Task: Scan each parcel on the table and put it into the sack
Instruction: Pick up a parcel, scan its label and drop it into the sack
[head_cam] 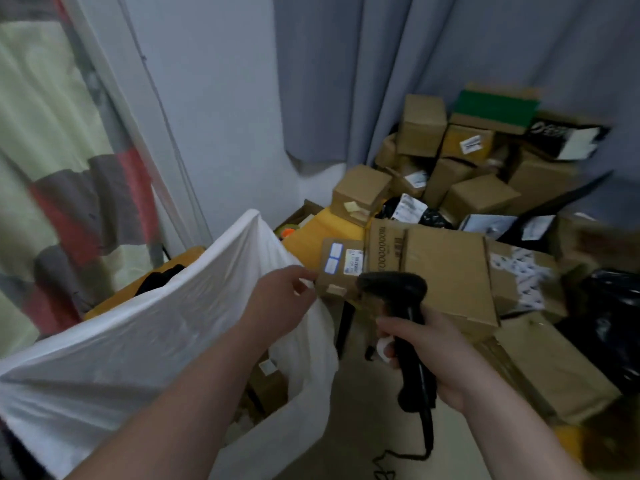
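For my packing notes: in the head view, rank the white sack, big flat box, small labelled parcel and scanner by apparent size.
1. white sack
2. big flat box
3. scanner, though nearer, so unsure
4. small labelled parcel

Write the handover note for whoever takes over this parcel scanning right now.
The left grip pinches a small cardboard parcel by its corner, beside the white sack.
The right grip holds the black barcode scanner, its head close to that parcel.
Done: at least one box lies in the open sack.
Left: I cannot tell whether this parcel is scanned. Sack it, then work through the piled parcels on the table.
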